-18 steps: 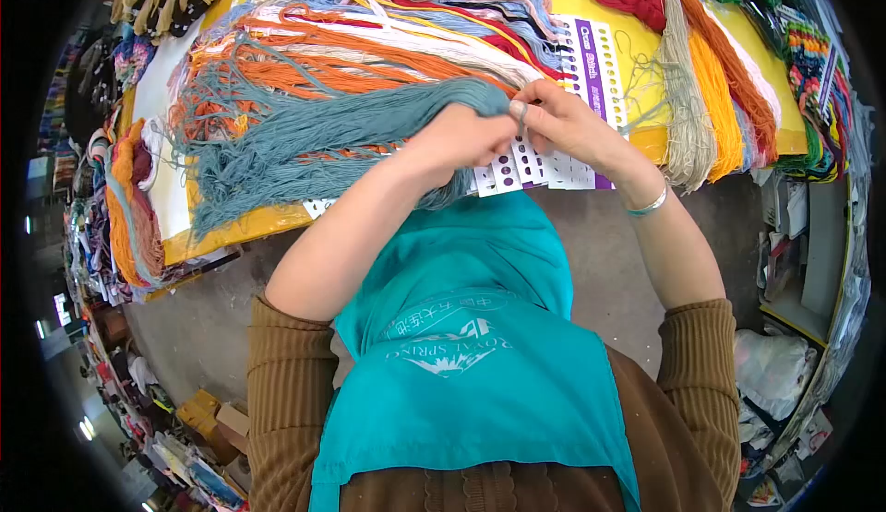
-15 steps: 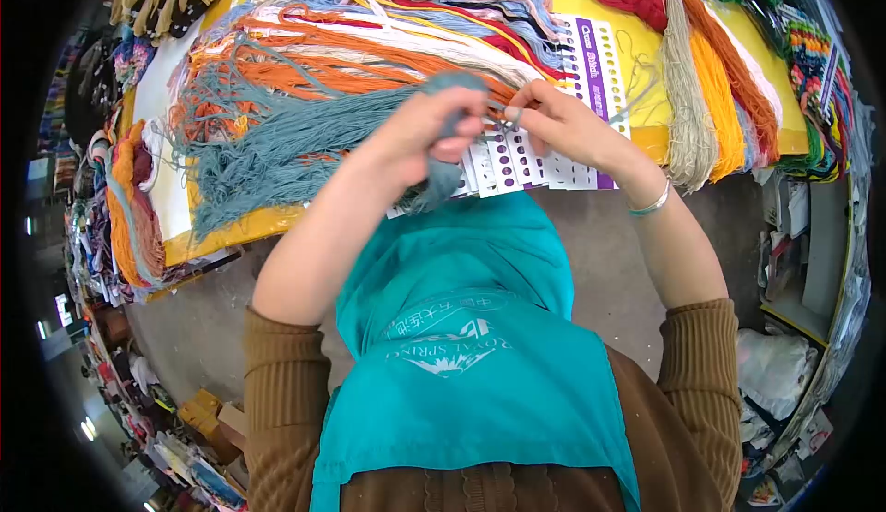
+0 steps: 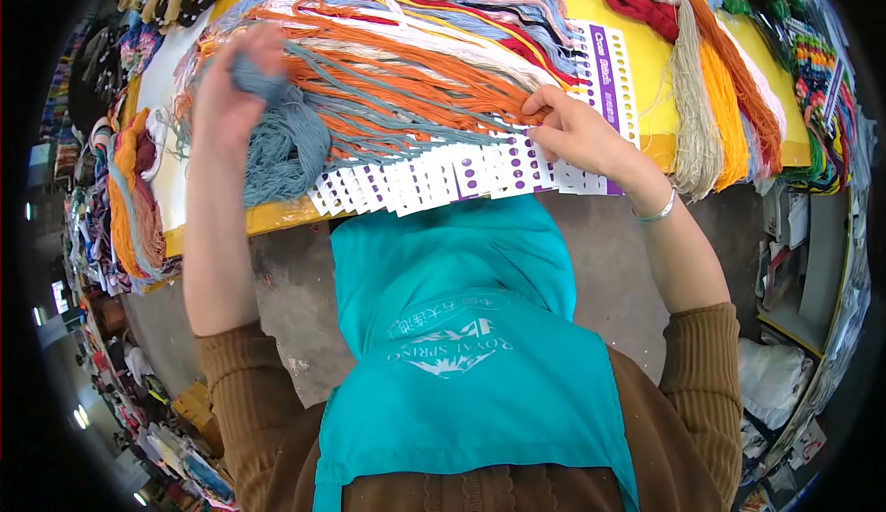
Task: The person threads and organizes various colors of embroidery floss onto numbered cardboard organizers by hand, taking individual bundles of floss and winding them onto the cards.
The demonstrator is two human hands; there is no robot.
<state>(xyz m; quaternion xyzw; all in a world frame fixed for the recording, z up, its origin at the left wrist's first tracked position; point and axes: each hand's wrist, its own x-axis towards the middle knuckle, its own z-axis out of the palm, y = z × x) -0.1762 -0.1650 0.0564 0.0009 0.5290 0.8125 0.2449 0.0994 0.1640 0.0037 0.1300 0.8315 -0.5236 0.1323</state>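
My left hand (image 3: pixel 242 88), a little blurred, is up at the left of the table with its fingers closed around a bundle of grey-blue embroidery thread (image 3: pixel 260 78). More of that thread (image 3: pixel 286 148) lies heaped below the hand. Grey-blue strands stretch right across orange strands (image 3: pixel 415 78) to a row of white punched thread cards (image 3: pixel 406 184). At the cards' right end, my right hand (image 3: pixel 581 134) has thumb and forefinger bent over a card edge where the strands meet it. What lies between those fingertips is partly hidden.
A purple-and-white card (image 3: pixel 604 69) lies beyond my right hand. Skeins in beige (image 3: pixel 692 106), yellow and rust hang over the table's front edge at the right. Orange and grey skeins (image 3: pixel 125 208) hang at the left. The yellow table (image 3: pixel 281 215) shows along its front edge.
My left hand has moved from beside my right hand far to the left, carrying the grey-blue thread. The strands now spread out, uncovering more cards. My right hand remains near the cards.
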